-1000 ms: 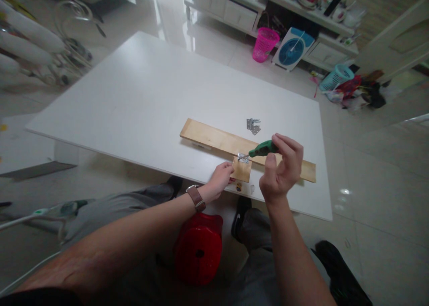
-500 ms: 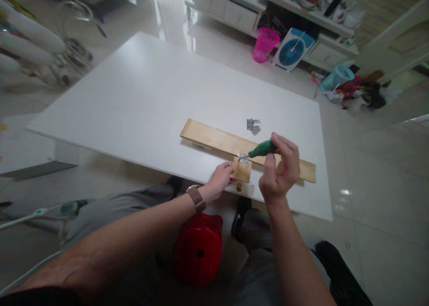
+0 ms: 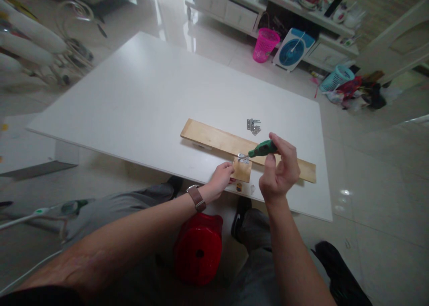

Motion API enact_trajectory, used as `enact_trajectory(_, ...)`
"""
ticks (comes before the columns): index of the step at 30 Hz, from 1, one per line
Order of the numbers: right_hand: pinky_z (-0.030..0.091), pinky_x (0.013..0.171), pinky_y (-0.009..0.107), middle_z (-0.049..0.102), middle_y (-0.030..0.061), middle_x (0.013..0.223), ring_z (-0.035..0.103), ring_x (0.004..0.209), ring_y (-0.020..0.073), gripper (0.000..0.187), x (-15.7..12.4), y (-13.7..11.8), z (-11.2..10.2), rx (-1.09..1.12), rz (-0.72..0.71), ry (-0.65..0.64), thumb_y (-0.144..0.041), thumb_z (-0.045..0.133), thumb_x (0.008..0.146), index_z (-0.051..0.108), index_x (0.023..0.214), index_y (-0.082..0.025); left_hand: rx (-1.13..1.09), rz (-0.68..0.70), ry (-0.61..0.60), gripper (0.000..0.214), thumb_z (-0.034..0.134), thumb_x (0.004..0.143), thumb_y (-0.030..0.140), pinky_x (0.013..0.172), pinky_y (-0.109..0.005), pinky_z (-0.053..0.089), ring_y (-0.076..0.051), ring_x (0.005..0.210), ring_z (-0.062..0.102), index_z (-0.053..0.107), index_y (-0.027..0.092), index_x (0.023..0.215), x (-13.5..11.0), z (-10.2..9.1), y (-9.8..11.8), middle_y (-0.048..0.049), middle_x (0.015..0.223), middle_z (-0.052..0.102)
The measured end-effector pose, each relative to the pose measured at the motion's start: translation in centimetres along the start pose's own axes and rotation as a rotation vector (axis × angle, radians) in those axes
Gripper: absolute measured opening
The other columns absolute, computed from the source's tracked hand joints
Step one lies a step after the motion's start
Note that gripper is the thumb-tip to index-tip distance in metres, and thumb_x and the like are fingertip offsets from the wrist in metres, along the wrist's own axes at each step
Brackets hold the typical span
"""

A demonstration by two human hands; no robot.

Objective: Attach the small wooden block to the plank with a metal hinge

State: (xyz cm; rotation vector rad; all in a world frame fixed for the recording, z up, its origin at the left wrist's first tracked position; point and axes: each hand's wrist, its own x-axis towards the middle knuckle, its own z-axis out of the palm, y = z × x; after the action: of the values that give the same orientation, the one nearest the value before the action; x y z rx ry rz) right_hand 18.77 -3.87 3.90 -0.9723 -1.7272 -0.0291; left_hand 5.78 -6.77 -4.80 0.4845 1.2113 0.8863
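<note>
My right hand (image 3: 280, 167) grips a green-handled screwdriver (image 3: 263, 148), its shaft slanting down to the left. The tip rests at a metal hinge (image 3: 243, 158), which lies across the joint between a long wooden board (image 3: 214, 136) and a small wooden block (image 3: 241, 172). With closed fingers, my left hand (image 3: 221, 177) holds the left edge of that small block. Any screw under the tip is too small to make out. Beyond the board lies a little pile of hinges and screws (image 3: 254, 126).
All of this lies on a white table (image 3: 134, 87). A red stool (image 3: 199, 250) stands below its near edge, between my legs. Past the far side are a pink basket (image 3: 266, 44), a blue-and-white fan (image 3: 292, 51) and a light-blue basket (image 3: 337, 78) on the floor.
The fingers of my right hand have shifted slightly on the handle, and the screwdriver's handle has turned a little. Its tip stays at the hinge; my left hand keeps still.
</note>
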Motion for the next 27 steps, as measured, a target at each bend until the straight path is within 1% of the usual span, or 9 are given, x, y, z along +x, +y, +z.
enact_trajectory(4,0.062,0.082,0.038,0.067,0.0044,0.111,0.069,0.103,0.0202,0.039,0.03,-0.11,-0.08,-0.042,0.01,0.027,-0.022,0.067,0.096,0.07,0.133,-0.031,-0.005,-0.003,0.007,0.006,0.059,0.083,0.015,0.067,-0.027,0.048,-0.017,0.074,0.061,0.062,0.019,0.08,-0.19,0.12,0.3,-0.0029,0.084,0.065)
enact_trajectory(7,0.061,0.08,0.037,0.061,0.0029,0.105,0.067,0.098,0.0194,0.034,0.13,-0.14,-0.13,-0.071,0.015,0.059,-0.026,0.076,0.092,0.074,0.125,-0.03,-0.014,-0.013,0.009,0.008,0.058,0.084,0.013,0.066,-0.026,0.048,-0.016,0.074,0.061,0.061,0.018,0.078,-0.37,0.22,0.56,-0.0029,0.083,0.065)
enact_trajectory(11,0.062,0.087,0.042,0.068,0.0078,0.123,0.068,0.115,0.0238,0.043,0.11,-0.01,-0.05,0.023,0.009,0.015,-0.021,0.058,0.098,0.068,0.139,-0.031,-0.034,-0.013,-0.003,0.009,0.058,0.084,0.012,0.066,-0.026,0.048,-0.016,0.073,0.062,0.061,0.018,0.079,-0.34,0.22,0.53,-0.0028,0.085,0.065)
enact_trajectory(13,0.063,0.09,0.043,0.07,0.0071,0.122,0.07,0.114,0.0228,0.046,0.06,0.0,-0.02,0.035,0.011,-0.003,-0.018,0.054,0.099,0.067,0.141,-0.032,-0.033,-0.014,-0.002,0.008,0.058,0.084,0.011,0.066,-0.025,0.047,-0.015,0.073,0.062,0.062,0.018,0.08,-0.28,0.2,0.49,-0.0031,0.086,0.066)
enact_trajectory(19,0.061,0.076,0.036,0.059,0.0021,0.102,0.067,0.094,0.0177,0.031,0.01,-0.13,-0.12,-0.113,0.046,0.059,-0.028,0.075,0.093,0.075,0.124,-0.029,-0.05,-0.003,-0.008,0.011,0.058,0.083,0.011,0.064,-0.025,0.046,-0.015,0.07,0.06,0.06,0.018,0.076,-0.45,0.22,0.62,-0.0018,0.081,0.062)
enact_trajectory(21,0.062,0.078,0.038,0.061,0.0042,0.108,0.068,0.101,0.0198,0.033,0.0,-0.07,-0.14,-0.101,0.046,0.048,-0.03,0.073,0.094,0.075,0.127,-0.029,-0.038,0.0,0.001,0.011,0.057,0.082,0.01,0.064,-0.025,0.046,-0.015,0.071,0.06,0.059,0.018,0.075,-0.43,0.18,0.56,-0.0018,0.081,0.062)
enact_trajectory(24,0.064,0.086,0.043,0.067,0.0086,0.123,0.069,0.115,0.024,0.041,0.02,0.02,-0.08,-0.03,0.022,0.0,-0.025,0.058,0.1,0.069,0.139,-0.03,-0.016,0.0,0.007,0.009,0.057,0.083,0.011,0.063,-0.025,0.045,-0.015,0.072,0.06,0.06,0.018,0.078,-0.31,0.12,0.39,-0.0022,0.082,0.063)
enact_trajectory(26,0.063,0.088,0.043,0.07,0.0076,0.121,0.07,0.114,0.0229,0.044,0.06,0.03,-0.03,0.005,0.01,-0.004,-0.02,0.055,0.101,0.067,0.142,-0.031,-0.017,-0.005,0.003,0.009,0.057,0.083,0.012,0.064,-0.026,0.046,-0.015,0.072,0.061,0.061,0.018,0.079,-0.28,0.12,0.36,-0.0025,0.083,0.064)
enact_trajectory(27,0.063,0.086,0.041,0.07,0.006,0.117,0.07,0.109,0.0214,0.043,0.08,0.02,-0.01,0.009,0.003,0.007,-0.02,0.059,0.1,0.068,0.141,-0.032,-0.024,-0.009,0.0,0.008,0.057,0.082,0.012,0.065,-0.026,0.047,-0.016,0.072,0.061,0.061,0.018,0.079,-0.3,0.14,0.38,-0.0028,0.083,0.064)
